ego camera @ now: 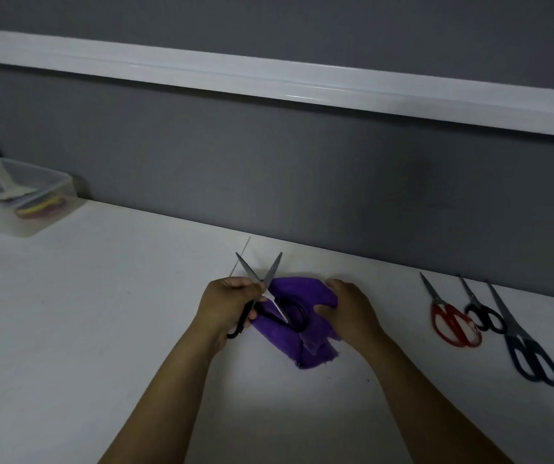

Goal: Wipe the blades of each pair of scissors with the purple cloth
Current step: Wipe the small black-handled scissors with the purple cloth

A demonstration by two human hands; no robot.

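Both bare forearms reach forward from the bottom edge and meet over the middle of the white tabletop (101, 329). The left hand (227, 301) is curled with its back up, its grip clenched around the black-handled scissors (262, 289) at the pivot and one handle; a black handle loop sticks out below the palm, and the other loop lies against the purple cloth (299, 333). The two blades are spread in a V, tips pointing away from the person toward the grey partition (302, 179), just above the fingers. The right hand (349, 308) sits just right of the cloth, wrist bent, its grip closed on the cloth's right edge, thumb pressed into the fabric. The cloth is bunched between the two hands, its lower part resting on the tabletop, the scissor pivot touching its upper left edge.

Well to the right, three more pairs lie shut side by side, tips toward the partition: red-handled scissors (453, 324), small black scissors (483, 316) just beside them, and long dark-blue scissors (530, 349) farthest right. A clear plastic box (18, 202) stands at the far left corner
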